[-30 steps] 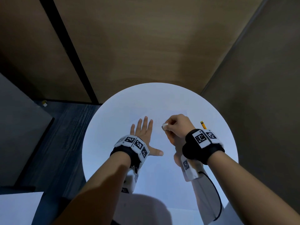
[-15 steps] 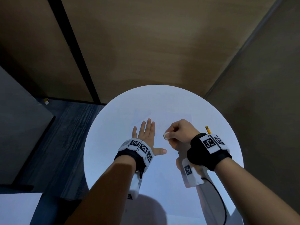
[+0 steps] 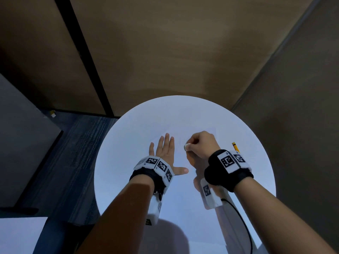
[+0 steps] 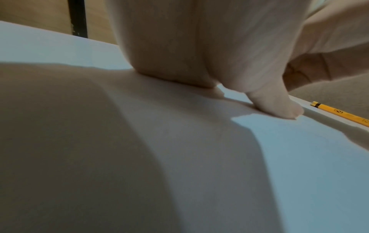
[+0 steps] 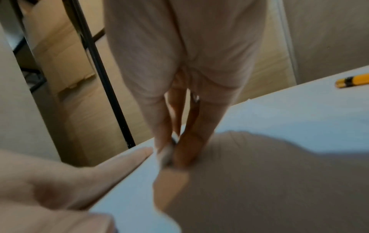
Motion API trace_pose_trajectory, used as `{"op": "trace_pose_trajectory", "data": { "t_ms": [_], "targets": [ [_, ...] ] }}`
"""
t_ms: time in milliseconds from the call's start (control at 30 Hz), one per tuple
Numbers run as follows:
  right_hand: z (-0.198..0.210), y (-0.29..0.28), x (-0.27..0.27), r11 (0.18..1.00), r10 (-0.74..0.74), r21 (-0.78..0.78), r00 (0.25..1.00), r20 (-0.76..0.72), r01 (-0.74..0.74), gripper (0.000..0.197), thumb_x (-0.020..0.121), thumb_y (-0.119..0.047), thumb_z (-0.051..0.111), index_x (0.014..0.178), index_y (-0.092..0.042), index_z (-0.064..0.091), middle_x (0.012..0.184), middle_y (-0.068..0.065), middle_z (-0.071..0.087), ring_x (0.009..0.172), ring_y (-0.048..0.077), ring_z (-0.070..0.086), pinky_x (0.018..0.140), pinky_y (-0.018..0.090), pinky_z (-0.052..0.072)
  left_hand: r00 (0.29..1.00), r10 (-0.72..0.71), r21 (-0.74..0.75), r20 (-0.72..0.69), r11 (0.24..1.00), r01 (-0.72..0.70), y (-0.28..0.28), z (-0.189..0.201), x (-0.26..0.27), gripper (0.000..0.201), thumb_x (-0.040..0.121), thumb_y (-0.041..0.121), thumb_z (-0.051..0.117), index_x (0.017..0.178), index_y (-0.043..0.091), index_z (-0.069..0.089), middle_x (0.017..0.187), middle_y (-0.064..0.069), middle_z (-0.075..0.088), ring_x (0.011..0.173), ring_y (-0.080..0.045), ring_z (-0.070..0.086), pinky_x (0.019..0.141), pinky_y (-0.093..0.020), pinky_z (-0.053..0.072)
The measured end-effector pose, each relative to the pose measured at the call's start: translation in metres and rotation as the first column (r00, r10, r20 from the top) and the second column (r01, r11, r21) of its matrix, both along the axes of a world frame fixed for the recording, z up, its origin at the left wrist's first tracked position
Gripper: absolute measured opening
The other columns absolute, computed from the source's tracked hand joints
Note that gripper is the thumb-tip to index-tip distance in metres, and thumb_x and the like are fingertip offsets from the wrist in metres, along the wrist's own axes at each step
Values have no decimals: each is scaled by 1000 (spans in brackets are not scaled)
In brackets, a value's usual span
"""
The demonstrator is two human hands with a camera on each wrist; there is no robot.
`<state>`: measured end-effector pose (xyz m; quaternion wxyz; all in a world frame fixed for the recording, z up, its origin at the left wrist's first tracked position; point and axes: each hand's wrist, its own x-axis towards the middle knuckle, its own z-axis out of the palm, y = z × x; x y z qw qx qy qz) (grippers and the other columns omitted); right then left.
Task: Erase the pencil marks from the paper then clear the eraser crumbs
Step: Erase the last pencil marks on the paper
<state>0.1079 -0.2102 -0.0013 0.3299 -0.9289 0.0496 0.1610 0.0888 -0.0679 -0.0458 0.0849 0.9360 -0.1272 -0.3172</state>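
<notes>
Both hands barely moved: left hand (image 3: 165, 149) stays flat on paper (image 3: 194, 132), right hand (image 3: 200, 144) still pinching eraser (image 3: 186, 147).

Bare forearms on us, no sleeves. Each wrist has a black strap (image 3: 228, 176) ringed with white blocks carrying black square-code tags. Under each strap hangs a white camera box (image 3: 211, 194), also tagged, and a thin black cable (image 3: 244, 224) loops back from the right one.

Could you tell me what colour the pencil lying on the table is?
Yellow, with a black band near its end; the slim wooden pencil shows best in the left wrist view.
</notes>
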Motion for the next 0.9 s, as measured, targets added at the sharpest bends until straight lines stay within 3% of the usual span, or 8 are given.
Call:
{"op": "trace_pose_trajectory", "data": {
  "t_ms": [100, 267, 400, 567, 733, 833, 900],
  "targets": [
    [2, -2, -3, 994, 106, -16, 988, -116, -108, 14, 79, -10, 68, 66, -14, 65, 69, -4, 63, 62, 2, 54, 51, 11, 36, 1000, -1, 2, -2, 1000, 1, 0, 0, 0, 115, 81, 70, 49, 144, 12, -29, 150, -6, -37, 139, -23, -32, 111, -49, -17],
    [-2, -1, -2, 1000, -5, -19, 1000, 14, 5, 7, 82, -11, 66, 83, -7, 71, 84, 4, 67, 75, 11, 55, 54, 7, 34, 1000, 2, 1, -5, 1000, -2, 0, 1, 0, 116, 81, 70, 50, 143, 13, -30, 150, -5, -37, 139, -23, -32, 111, -49, -17],
    [2, -4, -7, 993, 114, -27, 986, -120, -119, 9, 82, -11, 67, 73, -12, 66, 73, -1, 63, 64, 3, 54, 53, 12, 37, 1000, 1, 0, -9, 1000, -1, 1, 0, 0, 116, 81, 70, 50, 144, 13, -29, 150, -5, -38, 139, -22, -32, 111, -49, -18],
    [-3, 0, -3, 1000, -4, -18, 1000, 23, 4, 9, 83, -10, 64, 85, -5, 71, 91, 7, 70, 78, 12, 56, 65, 18, 40, 1000, 6, -6, -8, 1000, -6, 1, 0, 0, 116, 81, 70, 50, 144, 13, -29, 149, -4, -38, 139, -22, -32, 111, -49, -18],
    [0, -6, -5, 991, 112, -57, 988, -102, -118, 6, 82, -12, 66, 82, -7, 71, 84, 5, 68, 76, 13, 57, 56, 14, 40, 1000, 5, -3, -11, 1000, -5, 1, 0, 0, 115, 81, 69, 51, 144, 13, -29, 150, -4, -38, 139, -22, -32, 111, -49, -18],
    [-3, -4, -2, 998, 36, -56, 999, -5, -36, 9, 84, -11, 64, 85, -6, 71, 91, 8, 70, 78, 13, 56, 66, 19, 40, 1000, 8, -12, -2, 1000, -8, 0, -1, 0, 116, 81, 69, 51, 144, 13, -29, 150, -4, -37, 139, -22, -32, 110, -49, -18],
    [-4, -4, -5, 999, 17, -38, 1000, 7, -17, 8, 85, -11, 63, 84, -6, 69, 90, 7, 69, 77, 12, 56, 62, 18, 39, 1000, 3, -10, -3, 1000, -3, 0, 0, 1, 116, 81, 70, 50, 144, 13, -29, 150, -4, -37, 139, -22, -32, 110, -49, -18]
  ]
}}
